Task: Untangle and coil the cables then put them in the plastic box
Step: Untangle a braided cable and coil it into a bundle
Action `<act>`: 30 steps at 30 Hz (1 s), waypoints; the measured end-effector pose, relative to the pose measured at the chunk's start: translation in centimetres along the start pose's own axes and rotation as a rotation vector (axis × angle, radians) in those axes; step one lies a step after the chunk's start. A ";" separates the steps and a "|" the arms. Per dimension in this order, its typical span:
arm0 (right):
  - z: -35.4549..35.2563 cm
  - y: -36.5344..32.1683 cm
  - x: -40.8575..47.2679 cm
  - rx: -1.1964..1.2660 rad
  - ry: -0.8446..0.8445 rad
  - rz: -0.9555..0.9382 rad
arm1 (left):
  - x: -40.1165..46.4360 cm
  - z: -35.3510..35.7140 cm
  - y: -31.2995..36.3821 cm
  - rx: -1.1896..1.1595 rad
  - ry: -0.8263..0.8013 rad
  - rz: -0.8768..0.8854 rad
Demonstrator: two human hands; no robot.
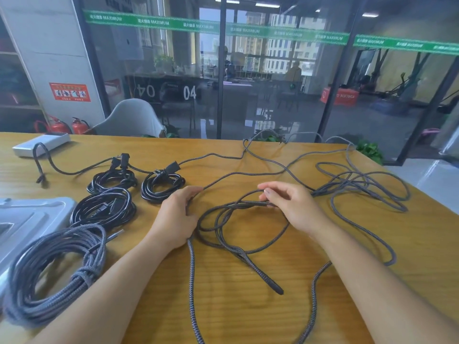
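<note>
While both hands (177, 214) grip it, grey braided cable (248, 256) (loosely looped), tangled rightward.

A light wooden table (248, 306) with visible grain fills the lower frame. Behind it runs a black-framed glass wall (273, 70) crossed by a green printed band (248, 29). At centre left stands a pale grey moulded chair (131, 119), with two red fire extinguishers (67, 125) at far left.

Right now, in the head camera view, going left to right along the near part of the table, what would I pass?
Coiled grey braided cable bundle → left hand → small grey braided cable loop → right hand → loose tangled grey braided cable.
</note>
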State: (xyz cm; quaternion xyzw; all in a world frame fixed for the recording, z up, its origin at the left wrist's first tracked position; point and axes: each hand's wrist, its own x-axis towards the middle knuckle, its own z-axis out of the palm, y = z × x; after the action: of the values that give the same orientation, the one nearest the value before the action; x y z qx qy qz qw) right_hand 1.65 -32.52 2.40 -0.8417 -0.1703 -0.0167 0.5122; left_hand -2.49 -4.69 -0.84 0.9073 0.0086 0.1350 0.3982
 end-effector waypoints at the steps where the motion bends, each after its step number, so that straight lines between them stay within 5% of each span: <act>1: 0.2 0.2 0.1 -0.107 0.034 -0.007 | -0.1 -0.1 0.1 -0.025 0.019 0.007; 4: 0.5 0.8 0.5 -0.372 0.153 -0.034 | -0.2 -0.6 0.5 -0.117 0.118 0.018; 8: -0.3 1.4 0.7 -0.417 0.173 -0.023 | -0.1 -1.2 0.6 -0.196 0.190 0.039; 14: -0.6 1.3 0.6 -0.297 0.070 -0.028 | -0.2 -0.6 0.1 -0.034 0.028 0.079; 23: 0.3 -0.6 -0.6 0.135 -0.311 0.012 | -0.6 0.0 1.1 -0.073 0.015 0.178; 26: -0.1 -0.4 -0.3 0.089 -0.140 -0.021 | -0.6 0.1 0.8 0.006 -0.086 0.171; 30: -2.8 1.8 0.9 -0.600 0.275 0.148 | -0.5 0.2 0.5 0.065 -0.139 0.154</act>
State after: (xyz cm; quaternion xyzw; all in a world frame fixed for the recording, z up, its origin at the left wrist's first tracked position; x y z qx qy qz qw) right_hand 3.47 -35.45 2.36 -0.9548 -0.0256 -0.1424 0.2597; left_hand -2.94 -5.24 -0.74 0.9249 -0.0846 0.1015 0.3564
